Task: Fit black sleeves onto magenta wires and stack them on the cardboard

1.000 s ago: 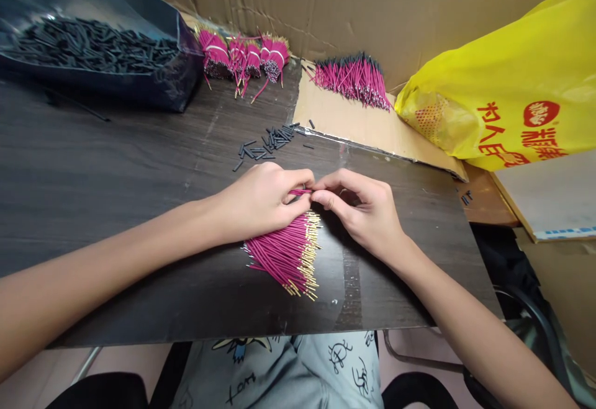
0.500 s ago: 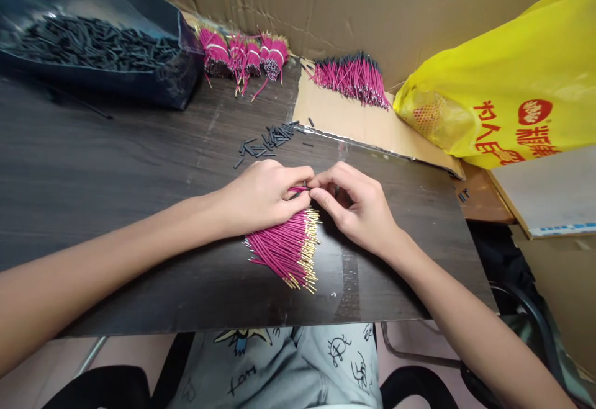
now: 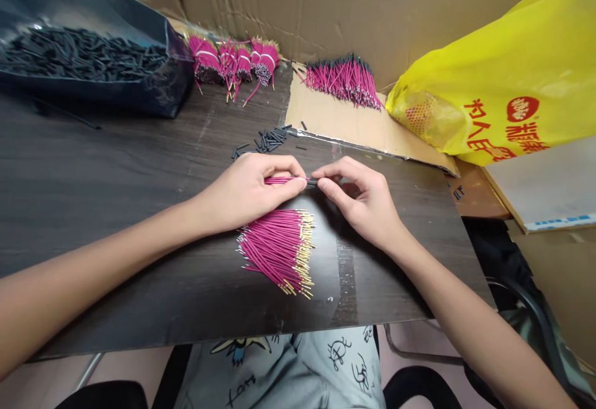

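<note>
My left hand (image 3: 246,188) pinches a single pink wire (image 3: 279,180) between thumb and fingers, held level just above the dark board (image 3: 116,210). My right hand (image 3: 361,201) pinches a short black sleeve (image 3: 311,182) at the wire's right end, fingertips almost meeting the left hand's. Directly below both hands lies a loose fan of pink wires with gold tips (image 3: 279,249). A small scatter of black sleeves (image 3: 267,140) lies just beyond my left hand.
A dark bag full of black sleeves (image 3: 84,55) sits at the far left. Banded pink wire bundles (image 3: 233,61) and a pile of black-tipped pink wires (image 3: 344,79) on cardboard lie at the back. A yellow plastic bag (image 3: 503,80) fills the right.
Both hands have lifted slightly away from the wire pile, and the single wire now shows stretched between them with the black sleeve at its right end.
</note>
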{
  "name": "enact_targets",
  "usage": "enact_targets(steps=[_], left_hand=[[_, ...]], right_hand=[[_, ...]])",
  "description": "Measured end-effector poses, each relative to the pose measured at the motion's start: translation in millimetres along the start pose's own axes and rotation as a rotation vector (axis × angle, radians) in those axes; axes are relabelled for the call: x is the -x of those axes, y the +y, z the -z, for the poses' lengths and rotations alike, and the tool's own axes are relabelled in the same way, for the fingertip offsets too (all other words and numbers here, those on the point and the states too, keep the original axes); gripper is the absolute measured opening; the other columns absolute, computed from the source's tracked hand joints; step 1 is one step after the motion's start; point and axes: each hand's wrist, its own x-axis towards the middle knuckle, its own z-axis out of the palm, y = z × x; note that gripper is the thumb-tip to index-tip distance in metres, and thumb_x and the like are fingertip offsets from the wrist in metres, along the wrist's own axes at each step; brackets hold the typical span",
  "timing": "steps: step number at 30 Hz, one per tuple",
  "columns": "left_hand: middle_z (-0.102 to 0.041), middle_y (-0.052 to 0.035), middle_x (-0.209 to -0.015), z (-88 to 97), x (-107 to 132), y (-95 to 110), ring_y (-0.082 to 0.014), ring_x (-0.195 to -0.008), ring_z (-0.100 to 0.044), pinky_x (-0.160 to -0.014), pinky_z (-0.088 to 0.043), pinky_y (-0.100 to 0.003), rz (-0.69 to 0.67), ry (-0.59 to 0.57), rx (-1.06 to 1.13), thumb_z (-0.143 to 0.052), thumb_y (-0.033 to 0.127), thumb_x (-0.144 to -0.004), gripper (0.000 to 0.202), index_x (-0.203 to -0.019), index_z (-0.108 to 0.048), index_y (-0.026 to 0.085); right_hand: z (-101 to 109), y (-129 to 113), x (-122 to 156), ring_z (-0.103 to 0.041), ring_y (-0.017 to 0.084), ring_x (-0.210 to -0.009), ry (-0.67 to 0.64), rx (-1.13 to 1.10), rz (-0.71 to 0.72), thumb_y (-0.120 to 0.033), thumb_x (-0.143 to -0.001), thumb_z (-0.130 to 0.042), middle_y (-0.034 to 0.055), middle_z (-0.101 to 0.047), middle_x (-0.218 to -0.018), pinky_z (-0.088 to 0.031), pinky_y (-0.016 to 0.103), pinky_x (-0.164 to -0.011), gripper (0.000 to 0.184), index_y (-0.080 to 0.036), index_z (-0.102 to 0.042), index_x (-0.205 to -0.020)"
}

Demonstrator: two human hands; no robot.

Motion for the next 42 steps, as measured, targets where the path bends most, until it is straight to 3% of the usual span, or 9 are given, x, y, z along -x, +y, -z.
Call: enact_targets(steps=[5,11,18,24,30,33,42], left_hand=[[-0.054,0.0029,-0.065,0.4,-0.8,-0.9,-0.0112,-0.061,-0.045,-0.058,-0.035,-0.022,0.006,-0.007,0.090,-0.061,0.040,-0.095,0.027,-0.091,-0.071,0.015],[-0.061,0.0018,-0.069,-1.4,-0.6,-3.9,-0.0127,-0.065,-0.052,-0.061,-0.040,-0.022,-0.004,-0.010,0.031,-0.060,0.042,-0.097,0.028,-0.097,-0.070,0.016],[-0.068,0.0028,-0.075,-1.4,1.9,-2.3,-0.0122,-0.063,-0.055,-0.064,-0.040,-0.024,-0.143,0.030,-0.182,-0.056,0.037,-0.102,0.024,-0.104,-0.071,0.018],[-0.075,-0.0037,-0.102,-1.0,2.1,-6.1,-0.0165,-0.088,-0.068,-0.082,-0.046,-0.026,-0.317,0.056,-0.342,-0.049,0.030,-0.106,0.026,-0.107,-0.071,0.016],[-0.073,-0.0040,-0.098,-1.6,1.8,-10.9,-0.0176,-0.087,-0.067,-0.084,-0.046,-0.027,-0.325,0.027,-0.381,-0.045,0.031,-0.107,0.028,-0.104,-0.069,0.016],[-0.073,-0.0034,-0.096,-1.7,1.0,-10.1,-0.0168,-0.085,-0.066,-0.083,-0.046,-0.027,-0.316,0.049,-0.382,-0.046,0.030,-0.108,0.027,-0.102,-0.068,0.016],[-0.069,0.0009,-0.085,-0.3,0.5,-8.4,-0.0129,-0.073,-0.060,-0.072,-0.043,-0.024,-0.291,0.058,-0.316,-0.051,0.028,-0.105,0.022,-0.098,-0.067,0.016]], right_hand=[[-0.8,3.5,0.4,-0.064,0.014,-0.079,-0.019,-0.190,-0.111,-0.027,-0.100,-0.065,0.0043,-0.073,-0.098,-0.051,0.027,-0.064,0.021,-0.021,-0.077,-0.116],[-4.9,4.3,1.1,-0.068,0.015,-0.074,-0.034,-0.353,-0.215,-0.035,-0.097,-0.070,0.0042,-0.075,-0.088,-0.054,0.026,-0.060,0.026,-0.020,-0.078,-0.116],[-4.0,3.9,1.2,-0.069,0.015,-0.081,0.009,-0.203,-0.136,-0.028,-0.097,-0.068,0.0036,-0.075,-0.093,-0.055,0.027,-0.067,0.015,-0.020,-0.077,-0.106],[-1.7,3.7,1.5,-0.071,0.017,-0.088,0.044,-0.070,-0.040,-0.025,-0.098,-0.067,0.0043,-0.076,-0.098,-0.057,0.031,-0.074,0.013,-0.020,-0.075,-0.105],[-4.2,1.8,0.3,-0.070,0.014,-0.074,0.037,-0.329,-0.175,-0.034,-0.091,-0.077,0.0011,-0.072,-0.083,-0.056,0.027,-0.063,0.021,-0.019,-0.064,-0.100],[-3.5,1.9,-1.0,-0.073,0.016,-0.077,0.021,-0.440,-0.225,-0.041,-0.090,-0.079,0.0026,-0.073,-0.085,-0.056,0.025,-0.061,0.029,-0.019,-0.063,-0.098],[-3.3,3.6,-0.2,-0.071,0.014,-0.078,-0.007,-0.442,-0.230,-0.034,-0.092,-0.077,0.0028,-0.071,-0.087,-0.056,0.023,-0.061,0.022,-0.017,-0.066,-0.100]])
